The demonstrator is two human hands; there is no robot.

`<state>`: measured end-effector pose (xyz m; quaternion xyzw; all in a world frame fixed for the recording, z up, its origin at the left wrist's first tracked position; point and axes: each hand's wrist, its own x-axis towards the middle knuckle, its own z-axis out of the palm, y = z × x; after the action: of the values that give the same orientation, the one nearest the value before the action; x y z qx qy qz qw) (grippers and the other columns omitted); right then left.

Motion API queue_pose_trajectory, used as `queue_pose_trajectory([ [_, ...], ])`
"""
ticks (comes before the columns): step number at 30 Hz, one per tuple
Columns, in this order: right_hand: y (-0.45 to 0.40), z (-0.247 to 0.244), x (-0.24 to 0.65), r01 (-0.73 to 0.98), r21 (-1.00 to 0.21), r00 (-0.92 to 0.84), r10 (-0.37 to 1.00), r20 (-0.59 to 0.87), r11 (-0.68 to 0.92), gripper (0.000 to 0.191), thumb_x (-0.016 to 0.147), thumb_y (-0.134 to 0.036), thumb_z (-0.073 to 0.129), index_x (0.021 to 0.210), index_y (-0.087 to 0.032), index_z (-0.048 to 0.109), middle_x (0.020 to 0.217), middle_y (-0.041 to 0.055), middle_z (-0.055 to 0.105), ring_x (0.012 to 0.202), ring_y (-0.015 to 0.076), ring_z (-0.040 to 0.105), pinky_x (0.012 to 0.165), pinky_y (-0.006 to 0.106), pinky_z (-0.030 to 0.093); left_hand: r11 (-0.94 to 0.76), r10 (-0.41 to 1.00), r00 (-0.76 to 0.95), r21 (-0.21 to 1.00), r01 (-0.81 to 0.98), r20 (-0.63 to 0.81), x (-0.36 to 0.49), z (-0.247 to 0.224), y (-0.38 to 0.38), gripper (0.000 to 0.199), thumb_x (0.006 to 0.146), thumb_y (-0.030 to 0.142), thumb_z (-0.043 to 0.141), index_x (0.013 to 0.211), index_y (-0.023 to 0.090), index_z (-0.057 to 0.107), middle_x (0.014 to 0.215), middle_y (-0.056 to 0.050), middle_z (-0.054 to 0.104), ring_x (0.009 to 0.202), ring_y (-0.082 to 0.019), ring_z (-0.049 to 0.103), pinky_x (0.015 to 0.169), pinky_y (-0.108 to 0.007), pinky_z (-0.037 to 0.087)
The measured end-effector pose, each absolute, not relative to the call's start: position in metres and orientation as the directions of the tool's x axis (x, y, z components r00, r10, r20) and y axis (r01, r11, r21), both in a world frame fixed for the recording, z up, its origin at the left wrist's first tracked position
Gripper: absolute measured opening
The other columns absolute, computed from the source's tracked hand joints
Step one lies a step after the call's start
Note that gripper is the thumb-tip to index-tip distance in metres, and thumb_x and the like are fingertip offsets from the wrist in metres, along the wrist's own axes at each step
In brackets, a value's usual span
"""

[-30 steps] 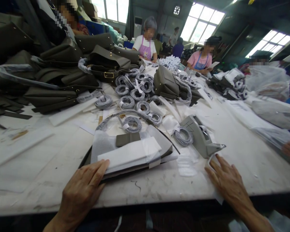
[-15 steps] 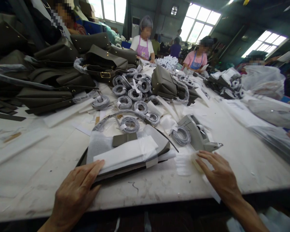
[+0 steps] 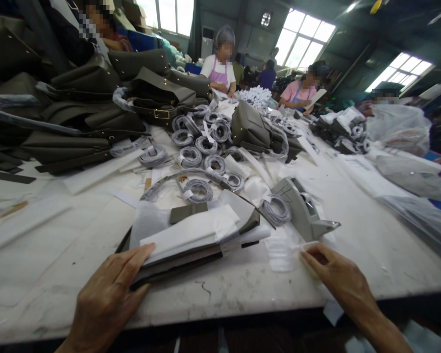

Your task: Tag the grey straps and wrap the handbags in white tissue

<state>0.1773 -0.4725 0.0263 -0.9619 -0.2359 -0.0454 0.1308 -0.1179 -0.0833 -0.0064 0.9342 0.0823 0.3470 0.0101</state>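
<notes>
My left hand grips the near left corner of a flat-lying dark olive handbag, fingers on top and thumb at its lower edge. White foam sheet covers much of the bag, with a clear strip over its right part. My right hand pinches the edge of a thin whitish sheet, partly hidden by the fingers. Close beyond that hand lies a grey tape dispenser. A small translucent white piece rests between the bag and my right hand.
Coiled, wrapped straps lie beyond the bag. Olive handbags are piled at the left, and one bag stands mid-table. Plastic bags lie at the right. Co-workers are across the table. The table's front edge runs below my hands.
My right hand has drawn slightly nearer to me, its fingers now closer together in a pinch. My left hand stays at the bag's corner. Across the table, a co-worker has raised a pale sheet.
</notes>
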Motion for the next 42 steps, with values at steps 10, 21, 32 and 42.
queue_pose_trajectory([
  [10, -0.430, 0.031, 0.183, 0.735, -0.149, 0.660, 0.648, 0.381, -0.661, 0.032, 0.097, -0.044, 0.047, 0.087, -0.022, 0.067, 0.084, 0.0043, 0.071, 0.074, 0.0200, 0.068, 0.071, 0.032, 0.050, -0.936, 0.337, 0.723, 0.295, 0.190, 0.603, -0.128, -0.010, -0.071, 0.043, 0.090, 0.036, 0.054, 0.132, 0.027, 0.052, 0.115, -0.004, 0.067, 0.098, -0.024, 0.067, 0.096, -0.035, 0.050],
  [21, -0.420, -0.013, 0.177, 0.788, 0.140, 0.535, 0.780, 0.325, -0.599, 0.027, 0.096, -0.023, 0.048, 0.113, -0.016, 0.068, 0.118, 0.0129, 0.071, 0.112, 0.0295, 0.062, 0.105, 0.053, 0.037, -0.817, 0.568, 0.604, 0.476, 0.326, 0.559, -0.132, -0.023, -0.066, 0.042, 0.089, 0.052, 0.055, 0.126, 0.032, 0.056, 0.115, 0.000, 0.065, 0.100, -0.027, 0.066, 0.099, -0.044, 0.052],
  [32, -0.363, 0.017, 0.131, 0.886, -0.352, 0.450, 0.740, 0.501, -0.301, 0.009, 0.094, -0.020, 0.059, 0.096, -0.022, 0.068, 0.094, 0.0035, 0.073, 0.091, 0.0192, 0.068, 0.101, 0.042, 0.043, -0.804, 0.589, 0.598, 0.472, 0.362, 0.544, -0.133, -0.016, -0.067, 0.038, 0.089, 0.050, 0.057, 0.121, 0.030, 0.055, 0.111, 0.000, 0.066, 0.095, -0.024, 0.068, 0.097, -0.038, 0.053],
  [42, -0.300, 0.005, 0.066, 0.878, -0.473, 0.162, 0.890, 0.427, 0.067, 0.010, 0.093, -0.018, 0.057, 0.098, -0.023, 0.065, 0.096, 0.0023, 0.071, 0.096, 0.0187, 0.064, 0.103, 0.041, 0.043, -0.813, 0.578, 0.568, 0.470, 0.343, 0.586, -0.128, -0.012, -0.072, 0.038, 0.086, 0.045, 0.060, 0.118, 0.025, 0.057, 0.105, -0.002, 0.067, 0.093, -0.022, 0.068, 0.092, -0.030, 0.054],
])
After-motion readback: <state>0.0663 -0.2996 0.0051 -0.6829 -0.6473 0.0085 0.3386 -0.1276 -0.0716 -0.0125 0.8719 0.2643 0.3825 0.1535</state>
